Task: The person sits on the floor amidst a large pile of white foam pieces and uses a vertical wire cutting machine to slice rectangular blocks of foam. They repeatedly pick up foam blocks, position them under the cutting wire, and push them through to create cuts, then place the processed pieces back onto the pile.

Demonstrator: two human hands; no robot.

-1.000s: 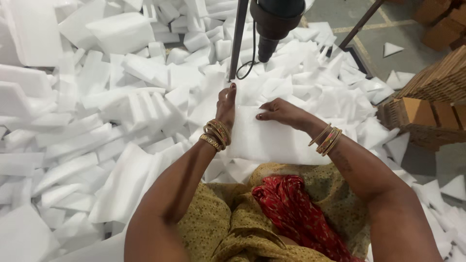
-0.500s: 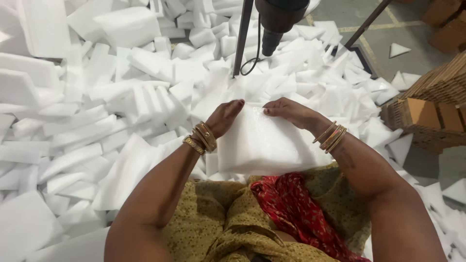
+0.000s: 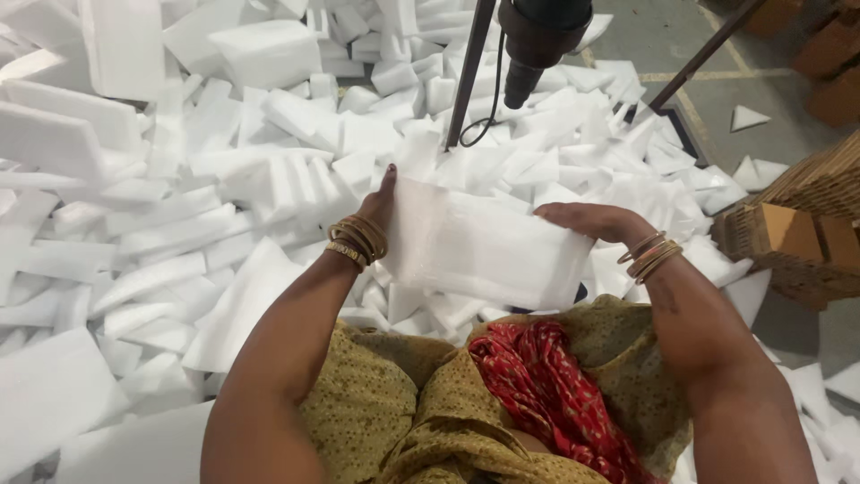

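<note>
- I have the white foam slab (image 3: 484, 246) lifted between both hands, held flat in front of my lap and just below the dark hanging tool (image 3: 537, 45).
- My left hand (image 3: 381, 206) lies against the slab's left end, fingers stretched along the edge; I cannot tell how far the thumb wraps behind it.
- My right hand (image 3: 587, 220) curls over the slab's upper right corner, fingers closed on it.
- Judging progress: the slab is picked out and in hand but has not reached the tool; the foam pile (image 3: 179, 179) left of the slab looks large, so much seems left.
- Edges: the slab's near long edge hangs free above the red cloth (image 3: 546, 385) on my lap; its far edge points toward the slanted metal rod (image 3: 470, 72).
- Room: above the slab the space up to the tool is open; right of the slab a woven basket (image 3: 806, 233) stands near, leaving less sideways room there.
</note>
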